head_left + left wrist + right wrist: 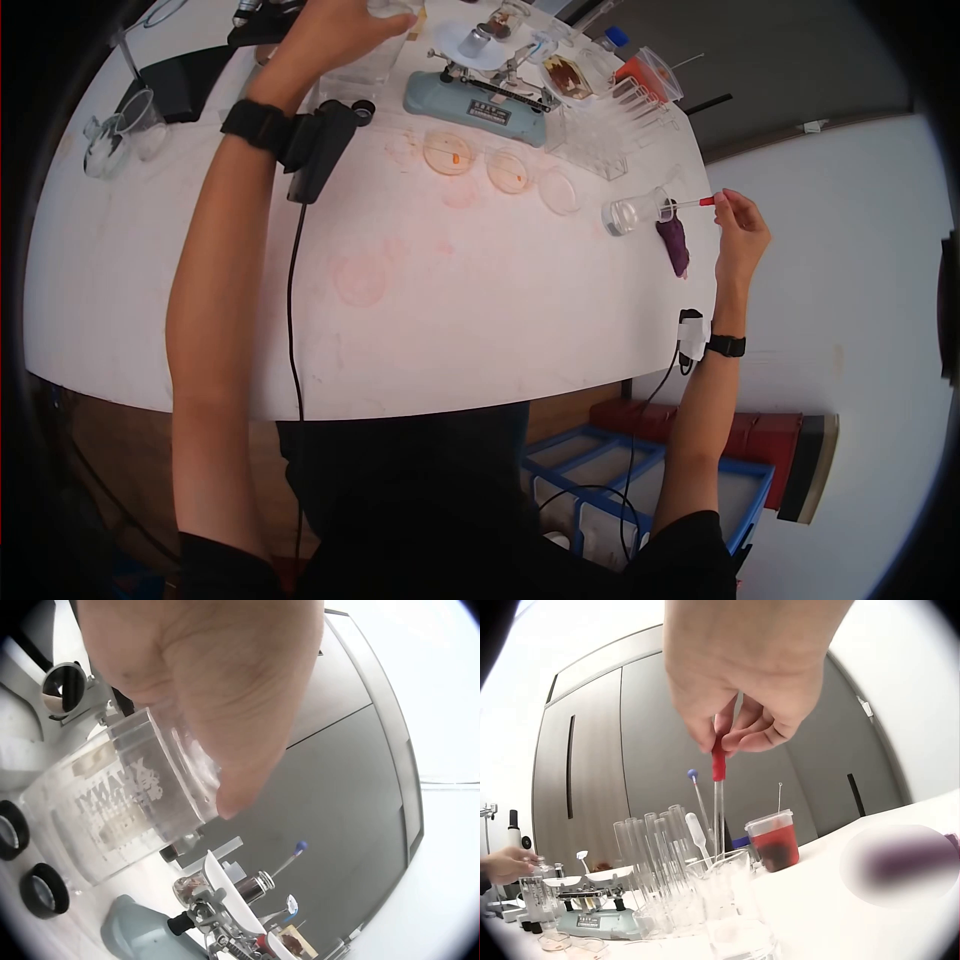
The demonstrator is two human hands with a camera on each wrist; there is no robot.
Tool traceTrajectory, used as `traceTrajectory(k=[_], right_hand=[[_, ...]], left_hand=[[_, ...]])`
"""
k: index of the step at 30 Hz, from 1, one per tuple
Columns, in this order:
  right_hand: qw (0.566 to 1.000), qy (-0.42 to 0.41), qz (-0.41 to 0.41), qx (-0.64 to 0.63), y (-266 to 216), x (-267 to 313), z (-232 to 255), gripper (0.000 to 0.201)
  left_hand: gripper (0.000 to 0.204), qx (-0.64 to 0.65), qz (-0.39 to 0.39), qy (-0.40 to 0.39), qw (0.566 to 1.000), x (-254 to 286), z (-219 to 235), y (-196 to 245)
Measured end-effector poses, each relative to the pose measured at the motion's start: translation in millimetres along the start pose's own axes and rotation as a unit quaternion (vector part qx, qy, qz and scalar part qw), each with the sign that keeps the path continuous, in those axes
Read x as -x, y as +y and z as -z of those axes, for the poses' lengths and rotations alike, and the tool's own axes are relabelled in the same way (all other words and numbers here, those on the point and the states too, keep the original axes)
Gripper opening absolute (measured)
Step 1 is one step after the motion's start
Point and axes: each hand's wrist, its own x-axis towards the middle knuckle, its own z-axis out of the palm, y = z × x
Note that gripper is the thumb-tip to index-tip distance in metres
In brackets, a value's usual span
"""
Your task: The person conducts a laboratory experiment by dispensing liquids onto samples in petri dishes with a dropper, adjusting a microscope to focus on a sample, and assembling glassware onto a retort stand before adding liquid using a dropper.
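Note:
My right hand (742, 232) pinches the red bulb (718, 761) of a glass dropper between thumb and fingers. The dropper's tube (719, 814) points down at a glass beaker (627, 214), which stands at the table's right side and holds clear liquid. A purple object (674, 245) lies beside that beaker. At the back left, my left hand (345, 32) is over a clear box (124, 802) with frosted lettering. Its thumb extends past the box's rim in the left wrist view. The other fingertips are hidden there, so any grip cannot be made out.
A blue-green balance (475, 105) stands at the back centre, with shallow round dishes (507, 172) in front. Right of it are a test-tube rack (590, 145) and a red container (775, 844). A microscope (268, 22) and glass beakers (140, 112) stand at the left. Cables cross the table's front edge.

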Motion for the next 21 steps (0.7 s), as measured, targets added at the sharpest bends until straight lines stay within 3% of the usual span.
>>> traceTrajectory(k=[8,15,21], right_hand=[[0.993,-0.104,-0.042,0.023,12,17,-28,0.016],[0.988,-0.126,-0.057,0.064,18,14,-32,0.019],[0.993,-0.074,-0.009,0.092,11,3,-40,0.029]], left_hand=[[0.061,0.035,0.031,-0.010,0.999,1,2,2],[0.061,-0.002,-0.009,0.003,1.000,-2,-2,-5],[0.063,0.008,-0.012,0.003,1.000,-2,-2,-6]])
